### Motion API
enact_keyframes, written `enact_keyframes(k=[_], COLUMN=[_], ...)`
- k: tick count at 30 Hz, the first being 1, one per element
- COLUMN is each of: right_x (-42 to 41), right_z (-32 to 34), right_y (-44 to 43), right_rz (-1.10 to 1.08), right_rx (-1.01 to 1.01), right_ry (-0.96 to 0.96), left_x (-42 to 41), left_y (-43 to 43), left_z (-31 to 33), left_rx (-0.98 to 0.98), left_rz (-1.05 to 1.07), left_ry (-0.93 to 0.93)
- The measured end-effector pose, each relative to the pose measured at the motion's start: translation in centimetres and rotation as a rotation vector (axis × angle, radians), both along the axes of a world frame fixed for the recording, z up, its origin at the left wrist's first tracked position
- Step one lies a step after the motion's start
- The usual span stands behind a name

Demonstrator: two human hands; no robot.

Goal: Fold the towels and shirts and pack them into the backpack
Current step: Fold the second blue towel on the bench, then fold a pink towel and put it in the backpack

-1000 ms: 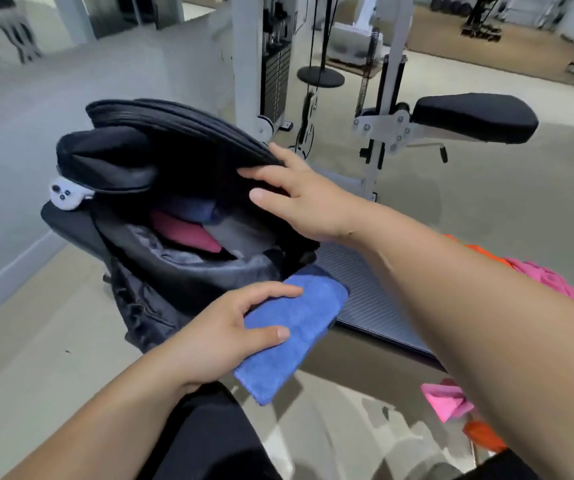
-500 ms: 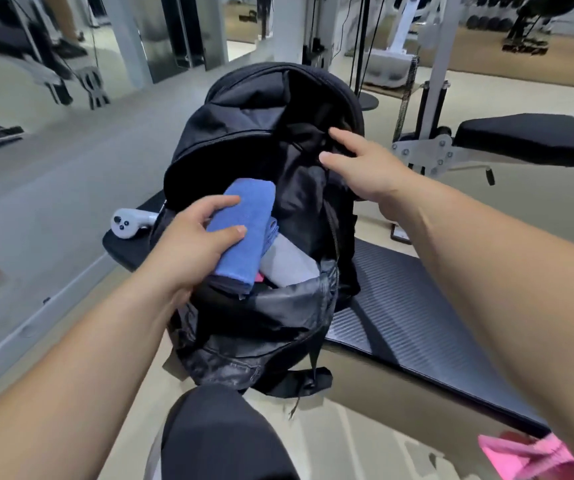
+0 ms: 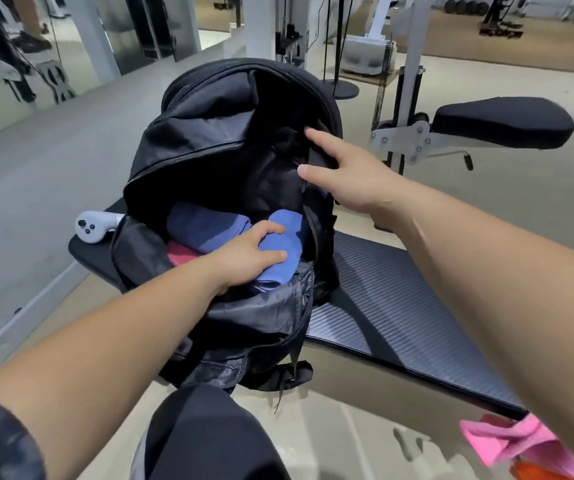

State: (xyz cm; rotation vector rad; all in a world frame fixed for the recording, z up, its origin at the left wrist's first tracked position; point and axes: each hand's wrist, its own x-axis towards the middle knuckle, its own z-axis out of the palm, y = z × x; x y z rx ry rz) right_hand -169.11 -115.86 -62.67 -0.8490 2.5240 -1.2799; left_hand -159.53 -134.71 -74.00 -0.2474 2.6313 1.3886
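Observation:
A black backpack [image 3: 209,140] stands open on the near end of a black gym bench [image 3: 382,292]. My left hand [image 3: 247,258] reaches into its mouth and grips a folded blue towel [image 3: 284,244], which lies inside the bag. Beside it in the bag are a darker blue folded cloth [image 3: 202,226] and a pink one [image 3: 180,258]. My right hand [image 3: 348,174] holds the right edge of the bag's opening, forefinger and thumb spread; the other fingers are hidden behind the fabric.
A white handheld controller [image 3: 93,226] lies on the bench left of the bag. Pink cloth [image 3: 507,441] and orange cloth [image 3: 535,474] hang at the bench's lower right. A padded gym machine seat [image 3: 500,121] stands behind. My dark-clad knee [image 3: 206,434] is below the bag.
My left hand has carried the blue towel from the bench's edge up over the bag's rim and pushed it down inside. The right hand stays on the bag's opening.

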Motion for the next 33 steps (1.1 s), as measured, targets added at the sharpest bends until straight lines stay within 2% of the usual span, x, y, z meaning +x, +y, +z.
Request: enact_keyframes(k=[3,6,8,9,11,14,21,25,29,31,33], right_x=[-0.2,-0.3,-0.2,-0.2,-0.1,0.1,0.8,1.0,0.9,1.0,1.4], right_z=[-0.6,-0.9,-1.0,-0.9,-1.0,-1.2,-2.8,-4.2,-4.4,-4.4,-4.5], right_y=[0.1,0.4,0.7,0.9,1.3,1.6,1.5,2.2,3.9,4.7,5.2], right_rz=[0.001,0.010,0.016,0.015,0.021,0.026,0.023,0.074,0.089,0.086,0.082], right_rx=[0.018,0.055,0.078,0.083,0.088,0.114,0.158,0.126,0.270,0.323,0.353], right_ry=[0.030,0.065,0.097,0.106,0.117,0.151,0.276,0.352,0.487,0.510,0.516], left_x=[0.1,-0.1,0.0,0.1,0.1,0.3,-1.0,-0.9,0.6,2.2,4.6], left_y=[-0.5,-1.0,-1.4,-1.7,-2.1,-2.1,0.0,0.3,0.7,1.1,2.4], left_z=[0.5,1.3,0.9,0.7,0.4,0.3,-1.1,-1.0,1.2,2.3,3.2], left_rx=[-0.540,-1.075,-1.232,-1.260,-1.239,-1.149,-1.134,-1.149,-1.061,-0.917,-0.788], left_rz=[-0.179,-0.329,-0.463,-0.527,-0.580,-0.533,-0.479,-0.485,-0.431,-0.307,-0.178], left_ry=[0.053,0.282,0.436,0.439,0.301,0.072,-0.088,-0.065,0.011,0.152,0.389])
